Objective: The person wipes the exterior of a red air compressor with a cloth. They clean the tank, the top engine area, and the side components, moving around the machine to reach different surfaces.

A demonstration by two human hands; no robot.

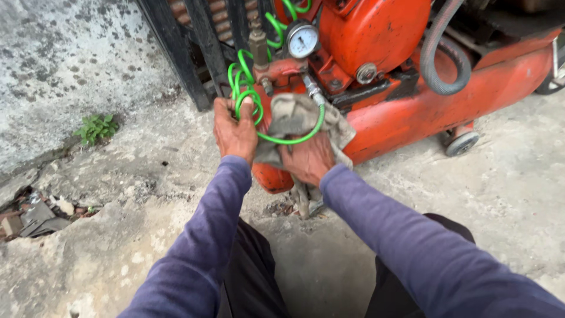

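Note:
An orange air compressor tank [424, 112] lies on the concrete floor with a round pressure gauge [302, 40] on top. My left hand [234, 129] grips the coiled green air hose [242, 88] beside the tank's end. One strand of the hose loops down across a dirty grey rag [297, 115]. My right hand [309, 159] presses that rag against the tank's rounded end. Both arms wear purple sleeves.
A grey ribbed hose [438, 70] curves over the tank. A small wheel [460, 143] supports the tank at the right. A black metal gate [194, 47] stands behind. A weathered wall [65, 59], a small weed [96, 128] and rubble [35, 215] lie to the left.

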